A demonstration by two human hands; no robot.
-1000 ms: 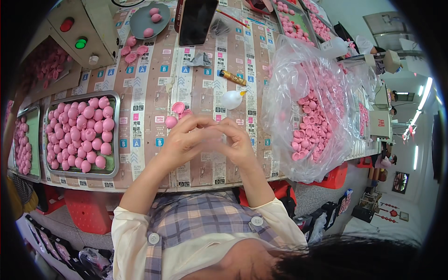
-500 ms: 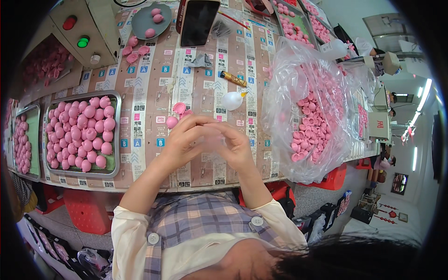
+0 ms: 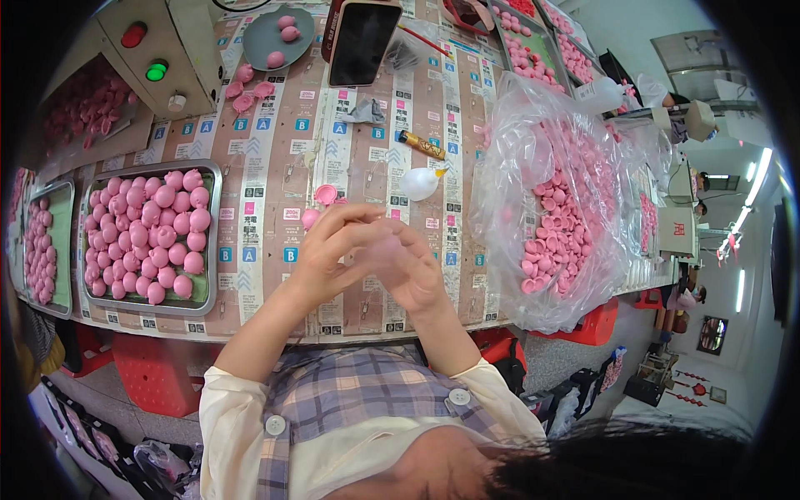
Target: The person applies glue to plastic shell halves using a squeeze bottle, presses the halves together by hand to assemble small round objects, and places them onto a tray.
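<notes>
My left hand [image 3: 327, 257] and my right hand [image 3: 407, 265] meet over the near middle of the table. Their fingers are curled and the tips come together, so whatever sits between them is hidden. Just beyond my left fingers lie a hollow pink shell piece [image 3: 325, 194] and a pink ball [image 3: 310, 219], partly covered by the hand. Beyond my right fingers rests a white squeeze bottle [image 3: 419, 184] with a yellow tip. A gold and black tube [image 3: 422, 145] lies past it.
Left, a metal tray [image 3: 212, 242] holds pink balls, beside a machine box [image 3: 190, 50] with a green light. Right, a clear plastic bag [image 3: 492, 250] is full of pink shell pieces. At the back are a grey plate [image 3: 254, 37], a phone [image 3: 364, 42] and a grey cloth [image 3: 365, 111].
My right hand has turned slightly and moved a little left, toward my left hand. The whole view has shifted a bit; the things on the table stay put.
</notes>
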